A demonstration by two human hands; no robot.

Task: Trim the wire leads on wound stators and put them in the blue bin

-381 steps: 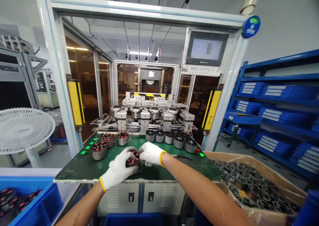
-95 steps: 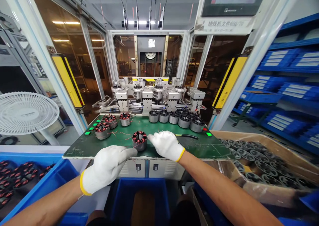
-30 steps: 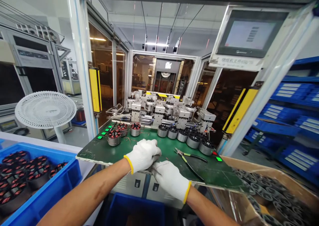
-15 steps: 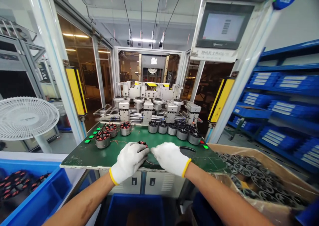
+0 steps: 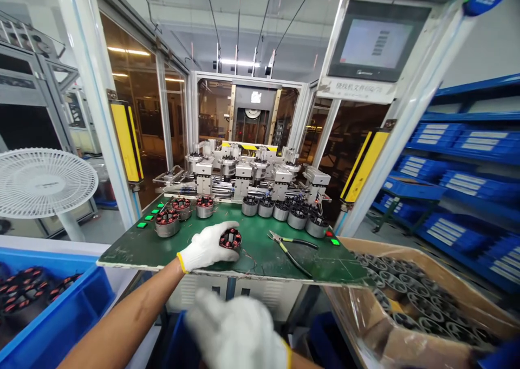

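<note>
My left hand (image 5: 209,245), in a white glove with a yellow cuff, is wrapped around a wound motor stator (image 5: 231,239) at the front of the green worktop (image 5: 260,233). Red copper windings show on the stator's top, and loose wire ends trail to its right. My right hand (image 5: 235,328), gloved the same way, is smeared by motion below the table's front edge, so its fingers cannot be read. Cutting pliers (image 5: 290,247) with green-black handles lie on the worktop, jaws toward the back. Three wound stators (image 5: 167,224) stand at the left.
Several unwound stators (image 5: 298,217) stand at the back right, before the winding machine (image 5: 244,174). A carton of stator cores (image 5: 410,298) is at the right, a blue bin (image 5: 93,298) of wound stators at the left. A white fan (image 5: 46,182) stands beyond it.
My right hand has left the stator and dropped below the table edge, baring the pliers. My left hand has turned and now grips the stator from its left side.
</note>
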